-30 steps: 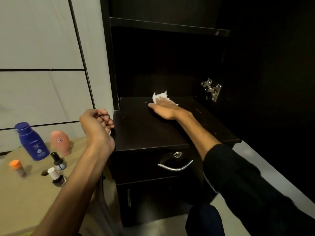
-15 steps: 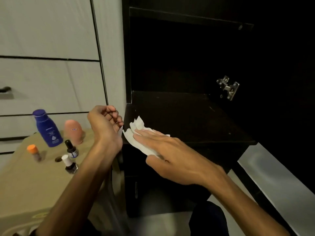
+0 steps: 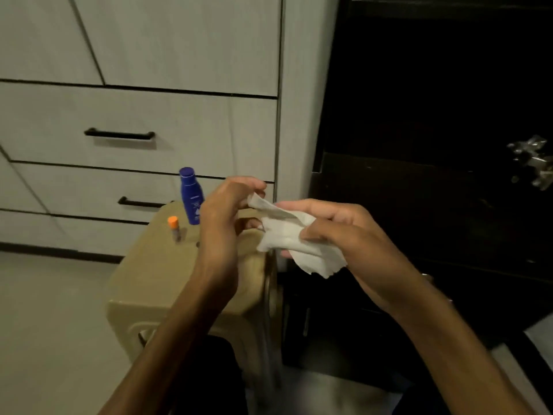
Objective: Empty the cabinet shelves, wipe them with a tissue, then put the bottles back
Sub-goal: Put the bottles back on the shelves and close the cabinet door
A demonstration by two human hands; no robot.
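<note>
The head view looks down at a beige box-like worktop (image 3: pixel 155 274) standing on a pale floor (image 3: pixel 51 324), just in front of a wall of light grey drawers (image 3: pixel 143 121) with black bar handles (image 3: pixel 119 134). On the worktop's far edge stand a blue bottle (image 3: pixel 191 195) with a rounded cap and, just beside it to the left, a small bottle with an orange cap (image 3: pixel 173 227); both are upright and apart from each other.

To the right is the dark cabinet (image 3: pixel 434 100), its door open, its shelf (image 3: pixel 419 187) bare and nearly black in the dim light. A blurred metal hinge (image 3: pixel 532 161) shows at the right edge.

Both hands meet in front of the cabinet's left edge, above the worktop. The right hand (image 3: pixel 344 232) grips a crumpled white tissue (image 3: pixel 293 238) with fingers and thumb curled round it. The left hand (image 3: pixel 224 211) pinches the tissue's upper corner between its fingertips.
</note>
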